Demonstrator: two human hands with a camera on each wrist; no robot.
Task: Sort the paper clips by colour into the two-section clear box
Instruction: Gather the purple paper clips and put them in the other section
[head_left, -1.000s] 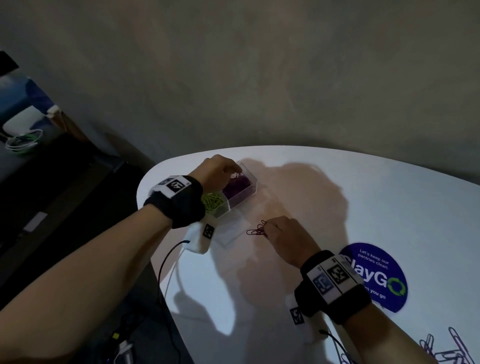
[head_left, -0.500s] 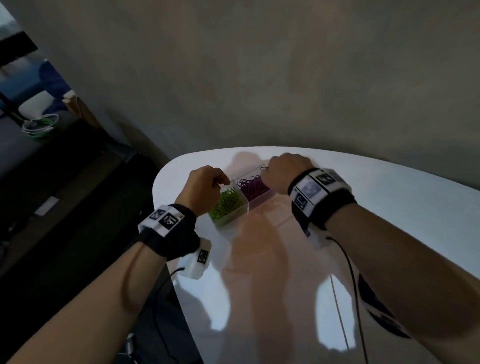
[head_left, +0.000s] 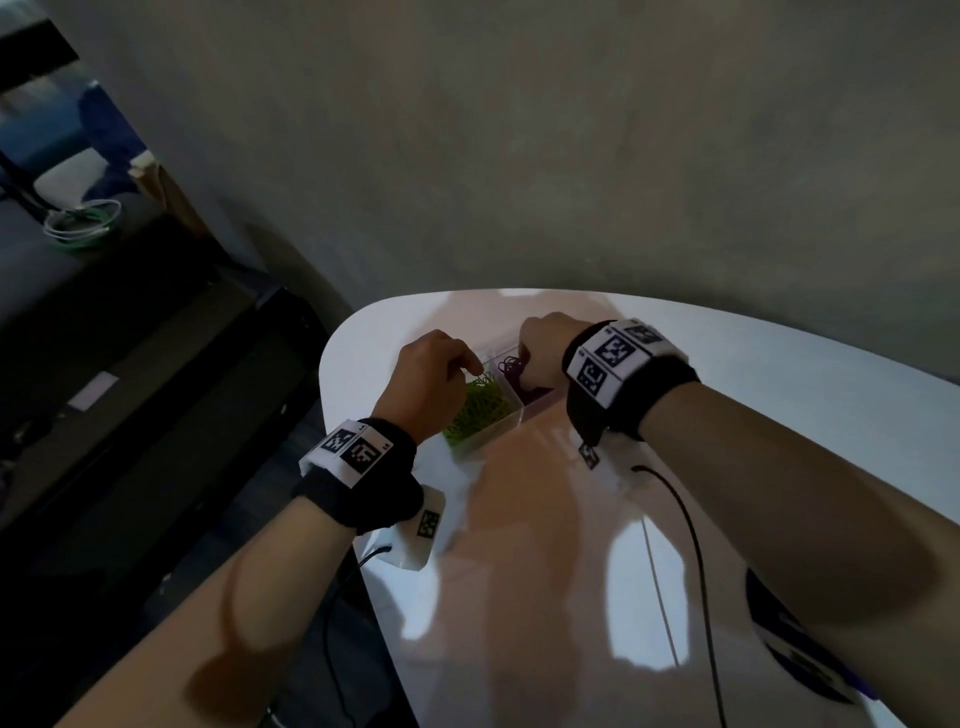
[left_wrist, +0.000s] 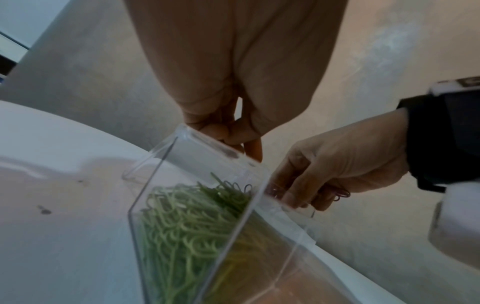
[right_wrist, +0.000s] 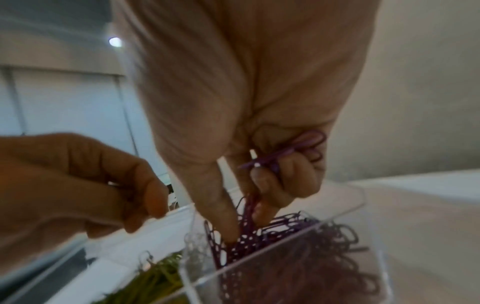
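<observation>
The two-section clear box (head_left: 511, 423) (left_wrist: 179, 181) (right_wrist: 283, 242) stands near the table's far left edge. Green paper clips (head_left: 475, 408) (left_wrist: 189, 218) (right_wrist: 158, 286) fill its left section and purple paper clips (head_left: 514, 366) (right_wrist: 306, 259) its right one. My right hand (head_left: 545, 348) (right_wrist: 259, 185) is over the purple section and grips a bunch of purple clips (right_wrist: 301, 147) (left_wrist: 341, 194), with thumb and forefinger reaching down into the pile. My left hand (head_left: 431, 379) (left_wrist: 233, 133) (right_wrist: 103, 185) has curled fingers that pinch the rim of the green section.
The white table (head_left: 779, 415) has a rounded edge at the left, with dark floor beyond it. A grey wall (head_left: 519, 182) stands close behind the box. A black cable (head_left: 696, 571) trails from my right wrist, and a blue round sticker (head_left: 795, 654) lies at the lower right.
My right hand lifted purple clips off the table and carried them to the purple section. My left hand moved from above the purple section to the green section's rim.
</observation>
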